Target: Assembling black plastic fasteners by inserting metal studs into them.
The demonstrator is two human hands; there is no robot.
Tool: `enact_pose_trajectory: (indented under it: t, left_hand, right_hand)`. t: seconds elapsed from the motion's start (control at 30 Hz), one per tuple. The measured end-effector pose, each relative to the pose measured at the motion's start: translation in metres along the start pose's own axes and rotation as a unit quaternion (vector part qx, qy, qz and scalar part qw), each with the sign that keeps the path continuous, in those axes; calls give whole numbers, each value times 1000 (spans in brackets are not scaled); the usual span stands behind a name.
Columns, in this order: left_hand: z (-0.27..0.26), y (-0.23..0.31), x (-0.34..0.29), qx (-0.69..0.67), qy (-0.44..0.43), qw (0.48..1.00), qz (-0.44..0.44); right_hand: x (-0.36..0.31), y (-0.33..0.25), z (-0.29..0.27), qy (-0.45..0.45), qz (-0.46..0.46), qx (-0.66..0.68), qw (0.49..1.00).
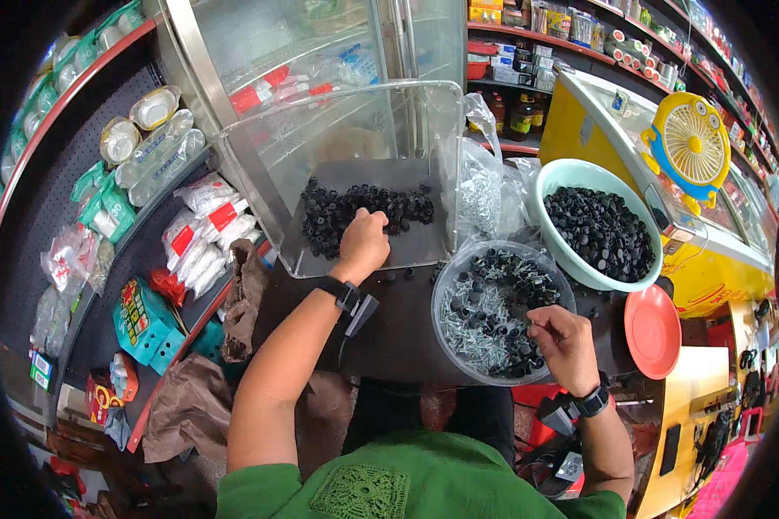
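My left hand reaches into a clear plastic bin that lies with its open side toward me. Its fingers are pinched together over a pile of small black plastic caps; whatever is between them is hidden. Over the right rim of a round clear tub is my right hand, thumb and fingers closed on something too small to make out. Silvery screws fill that tub, mixed with more black caps. Behind it on the right stands a pale green bowl heaped with black caps.
All this stands on a dark table with a few loose caps on it. A red plastic plate sits at the right edge. Beyond are a clear bag of screws, a yellow fan, a freezer and stocked shelves.
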State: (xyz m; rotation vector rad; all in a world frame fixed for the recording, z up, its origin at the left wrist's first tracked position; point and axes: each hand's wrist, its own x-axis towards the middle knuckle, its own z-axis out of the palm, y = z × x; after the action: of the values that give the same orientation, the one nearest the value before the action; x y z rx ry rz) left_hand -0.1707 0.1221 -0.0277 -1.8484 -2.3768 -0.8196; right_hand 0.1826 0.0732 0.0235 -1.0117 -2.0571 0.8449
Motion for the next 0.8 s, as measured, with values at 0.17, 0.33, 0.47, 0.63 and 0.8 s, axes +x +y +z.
enact_pose_trajectory:
  t: [0.17, 0.33, 0.47, 0.63, 0.8]
  left_hand:
    - [12, 12, 14, 76, -30, 996, 35]
    - [30, -5, 22, 97, -38, 990, 94]
    - [14, 12, 7, 93, 14, 988, 126]
    - [-16, 19, -3, -25, 59, 987, 146]
    - [-46, 69, -56, -693, -266, 664, -89]
  right_hand:
    - [-10, 9, 1, 16, -32, 21, 999]
    - [-12, 3, -3, 3, -24, 16, 1000]
    - [-12, 10, -3, 26, -34, 20, 999]
    - [-10, 8, 6, 64, 46, 141, 987]
    - [-8, -3, 17, 83, -17, 196, 977]
